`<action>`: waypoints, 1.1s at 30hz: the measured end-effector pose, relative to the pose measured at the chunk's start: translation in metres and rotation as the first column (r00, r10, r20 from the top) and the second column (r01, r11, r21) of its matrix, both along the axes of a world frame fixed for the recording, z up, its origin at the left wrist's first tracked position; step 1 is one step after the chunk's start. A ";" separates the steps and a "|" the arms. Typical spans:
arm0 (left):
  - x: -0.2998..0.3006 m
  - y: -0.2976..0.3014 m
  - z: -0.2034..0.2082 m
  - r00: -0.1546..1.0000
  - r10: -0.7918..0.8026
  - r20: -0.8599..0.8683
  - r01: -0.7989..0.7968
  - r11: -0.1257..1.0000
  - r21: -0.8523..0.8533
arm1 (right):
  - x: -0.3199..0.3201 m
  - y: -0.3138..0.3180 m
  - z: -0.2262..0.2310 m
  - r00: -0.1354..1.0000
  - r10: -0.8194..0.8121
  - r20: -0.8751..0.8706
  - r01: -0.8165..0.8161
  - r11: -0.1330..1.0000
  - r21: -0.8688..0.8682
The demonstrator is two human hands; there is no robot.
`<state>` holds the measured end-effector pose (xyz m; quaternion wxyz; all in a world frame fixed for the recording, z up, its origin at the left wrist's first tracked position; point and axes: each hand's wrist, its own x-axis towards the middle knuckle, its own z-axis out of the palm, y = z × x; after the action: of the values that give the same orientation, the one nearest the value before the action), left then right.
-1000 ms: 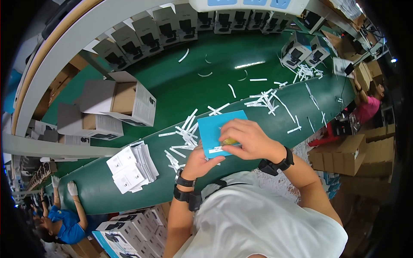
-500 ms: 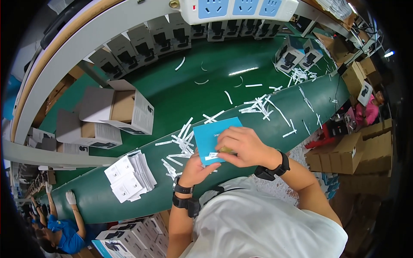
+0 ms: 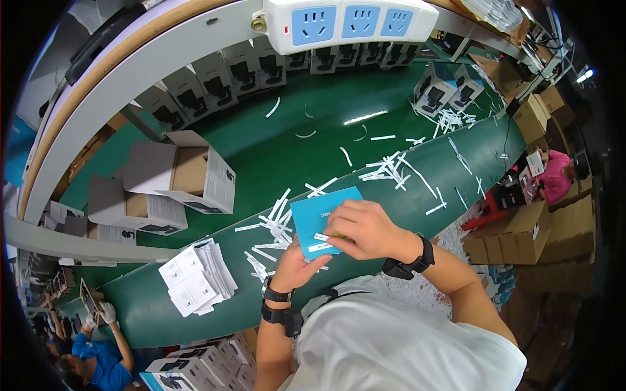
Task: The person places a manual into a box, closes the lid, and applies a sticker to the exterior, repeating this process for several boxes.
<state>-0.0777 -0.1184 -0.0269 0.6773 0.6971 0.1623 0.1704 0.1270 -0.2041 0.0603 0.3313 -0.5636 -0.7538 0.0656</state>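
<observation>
My left hand point(image 3: 295, 267) grips the lower left edge of a flat blue square packet point(image 3: 312, 214), its thumb along the near edge. I cannot tell whether the packet is a thin box or a folded card. My right hand point(image 3: 365, 228) is bent over the packet's right side, with thumb and fingers pinched at a small white label strip point(image 3: 321, 237). Just below it, a second white strip point(image 3: 319, 247) lies flat on the blue face. White paper strips point(image 3: 277, 225) are scattered on the green table beyond the packet.
A stack of white leaflets point(image 3: 199, 277) lies to the left. Open cartons point(image 3: 195, 169) stand behind it, and boxes point(image 3: 433, 91) at the far right. A power strip point(image 3: 352, 26) hangs overhead. Co-workers in blue point(image 3: 107, 365) and pink point(image 3: 557, 176) are at the sides.
A yellowish thing under my right fingers no longer shows; a white strip now shows at the fingertips. The co-worker at left now holds a framed, flat object. My view has shifted slightly.
</observation>
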 end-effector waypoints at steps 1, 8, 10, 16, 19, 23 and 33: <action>0.002 0.000 0.002 1.000 0.012 0.006 -0.012 1.000 -0.001 | 0.002 0.001 0.001 1.000 -0.003 0.005 0.003 1.000 0.003; 0.018 0.001 0.022 0.999 0.030 0.012 -0.031 0.992 0.118 | 0.013 -0.001 -0.009 0.984 0.179 -0.018 -0.179 0.984 -0.019; 0.013 0.000 0.023 0.999 0.052 0.008 -0.052 0.991 0.119 | 0.014 -0.001 -0.005 0.973 0.191 -0.127 -0.197 0.980 -0.030; 0.002 -0.010 -0.021 0.968 0.214 0.128 -0.217 0.976 0.013 | 0.057 -0.065 0.005 0.290 -0.008 -0.957 -0.066 0.997 -0.029; 0.008 -0.013 -0.054 0.858 0.367 0.359 -0.410 0.911 0.046 | 0.119 -0.103 -0.026 0.773 -0.631 -0.061 0.608 0.765 -0.211; 0.033 -0.013 -0.016 0.785 0.429 0.448 -0.583 0.757 0.296 | 0.123 -0.146 -0.060 0.728 -0.670 0.145 0.652 0.612 -0.447; 0.019 -0.004 -0.008 0.925 0.282 0.256 -0.370 0.824 0.429 | 0.010 -0.073 -0.079 0.774 -0.424 -0.470 0.494 0.869 0.028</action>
<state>-0.0590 -0.1223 -0.0352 0.4605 0.7834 0.1707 0.3808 0.1374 -0.2773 -0.0187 0.5434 -0.6734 -0.4983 0.0540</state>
